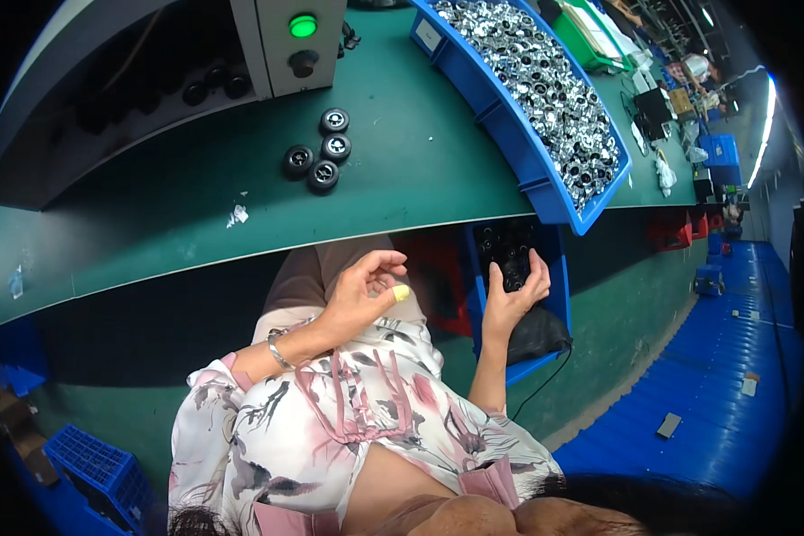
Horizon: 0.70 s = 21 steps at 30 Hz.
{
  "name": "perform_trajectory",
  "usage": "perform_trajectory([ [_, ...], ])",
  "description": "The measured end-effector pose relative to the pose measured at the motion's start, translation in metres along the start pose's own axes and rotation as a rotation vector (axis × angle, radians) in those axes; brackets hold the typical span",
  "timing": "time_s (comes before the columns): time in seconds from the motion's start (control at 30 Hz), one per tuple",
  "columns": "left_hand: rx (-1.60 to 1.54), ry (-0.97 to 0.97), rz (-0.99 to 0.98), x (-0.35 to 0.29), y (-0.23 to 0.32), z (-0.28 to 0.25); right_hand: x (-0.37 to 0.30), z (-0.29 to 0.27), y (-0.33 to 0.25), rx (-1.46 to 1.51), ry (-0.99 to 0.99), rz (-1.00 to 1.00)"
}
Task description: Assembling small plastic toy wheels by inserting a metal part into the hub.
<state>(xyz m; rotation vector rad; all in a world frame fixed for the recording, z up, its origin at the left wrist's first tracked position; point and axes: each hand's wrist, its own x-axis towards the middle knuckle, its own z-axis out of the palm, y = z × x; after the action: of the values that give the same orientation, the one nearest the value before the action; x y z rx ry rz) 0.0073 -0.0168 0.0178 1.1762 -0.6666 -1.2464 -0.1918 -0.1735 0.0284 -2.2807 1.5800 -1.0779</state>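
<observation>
My left hand [364, 290] is over my lap, just off the bench edge. Its fingers are loosely curled and apart from the thumb, which has a yellow cover on its tip; nothing shows in it. My right hand [515, 295] reaches over a blue bin [556, 268] below the bench edge, thumb and fingers spread, with no part visible between them. Black round parts [506, 246] lie in that bin, beyond my fingertips. On the green bench [402, 170], several small black wheels with shiny hubs [323, 175] sit in a loose cluster.
A long blue tray [545, 192] heaped with shiny chrome parts [545, 89] overhangs the bench edge at right. At upper left stands a machine [286, 54] with a lit green button [303, 26] and black wheels inside. A black bag [538, 335] fills the bin's near end.
</observation>
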Motion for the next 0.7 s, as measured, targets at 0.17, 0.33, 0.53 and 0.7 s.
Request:
perform_trajectory([
  [0.17,-0.111,0.095,0.087,-0.004,0.007,-0.005,0.024,0.026,-0.11,0.58,-0.365,-0.294],
  [0.33,-0.1,0.126,0.145,-0.016,0.023,-0.021,0.048,0.083,-0.183,0.413,-0.514,-0.701],
  [0.53,-0.003,0.255,0.207,-0.039,0.051,-0.044,0.049,0.086,-0.18,0.449,-0.574,-0.712],
  [0.7,-0.149,0.301,0.151,-0.027,0.07,-0.05,0.045,0.071,-0.165,0.987,-0.831,-0.426],
])
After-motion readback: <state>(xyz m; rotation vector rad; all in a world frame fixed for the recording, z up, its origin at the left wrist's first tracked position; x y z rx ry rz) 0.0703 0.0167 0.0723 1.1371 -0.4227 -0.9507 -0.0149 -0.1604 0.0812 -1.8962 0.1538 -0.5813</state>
